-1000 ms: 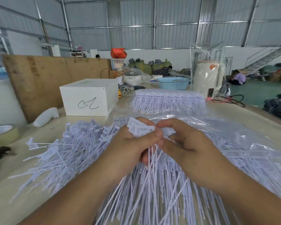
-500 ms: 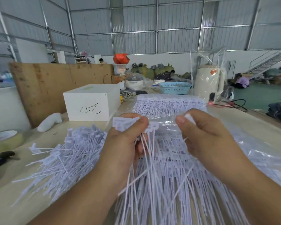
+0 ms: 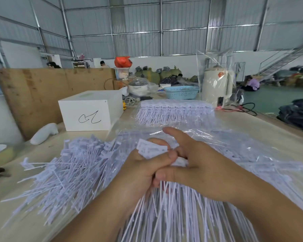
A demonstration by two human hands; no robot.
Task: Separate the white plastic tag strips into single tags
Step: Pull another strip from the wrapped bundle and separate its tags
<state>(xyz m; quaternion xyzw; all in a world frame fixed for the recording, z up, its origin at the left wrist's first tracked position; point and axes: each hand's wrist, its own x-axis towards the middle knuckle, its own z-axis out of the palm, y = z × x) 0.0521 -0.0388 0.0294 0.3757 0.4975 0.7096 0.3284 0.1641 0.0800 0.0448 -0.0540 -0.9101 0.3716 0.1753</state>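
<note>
My left hand (image 3: 140, 173) grips a bundle of white plastic tag strips (image 3: 151, 150) by their flat heads, with the thin tails hanging down toward me. My right hand (image 3: 205, 165) has come against the left one, its thumb and lower fingers at the bundle's right edge and its index finger lifted straight. What those fingers hold is hidden. A heap of loose single tags (image 3: 65, 172) lies on the table to the left. More tags lie under my hands on clear plastic bags (image 3: 252, 154).
A white box (image 3: 91, 110) with a scribble stands at the back left, next to a brown board (image 3: 42, 88). A stack of joined tag strips (image 3: 173, 110) lies behind the bags. A blue basket (image 3: 181, 92) and a bagged white appliance (image 3: 217, 84) are farther back. A tape roll (image 3: 0, 152) sits at left.
My right hand, which had pulled away to the right with a tag, has come back against my left hand. The bundle has dropped lower.
</note>
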